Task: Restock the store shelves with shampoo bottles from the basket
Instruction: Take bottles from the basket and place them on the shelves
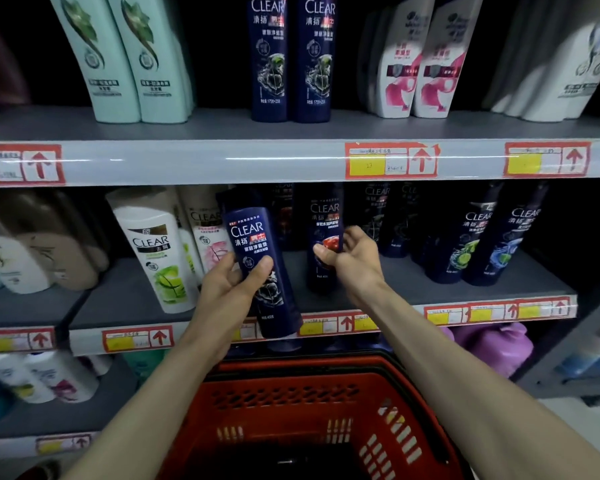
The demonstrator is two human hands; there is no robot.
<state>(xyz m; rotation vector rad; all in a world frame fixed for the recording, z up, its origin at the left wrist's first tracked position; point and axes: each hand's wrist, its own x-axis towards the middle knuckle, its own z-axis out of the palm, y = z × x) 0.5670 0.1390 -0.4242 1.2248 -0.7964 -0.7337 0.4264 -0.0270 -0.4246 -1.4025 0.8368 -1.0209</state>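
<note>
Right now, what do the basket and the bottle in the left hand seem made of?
Basket: red plastic, matte, going by its moulded slotted walls. Bottle held by the left hand: likely plastic, dark blue, slightly glossy with printed lettering.

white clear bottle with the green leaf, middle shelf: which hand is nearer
Left. The left hand, gripping a tilted navy bottle, is just right of the white bottle; the right hand is farther right, gripping a standing dark bottle.

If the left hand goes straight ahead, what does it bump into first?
Probably the white plastic bottle with the pink flower label, standing on the grey middle shelf just beyond the left hand, which holds a dark blue CLEAR shampoo bottle. Depth is unclear.
</note>
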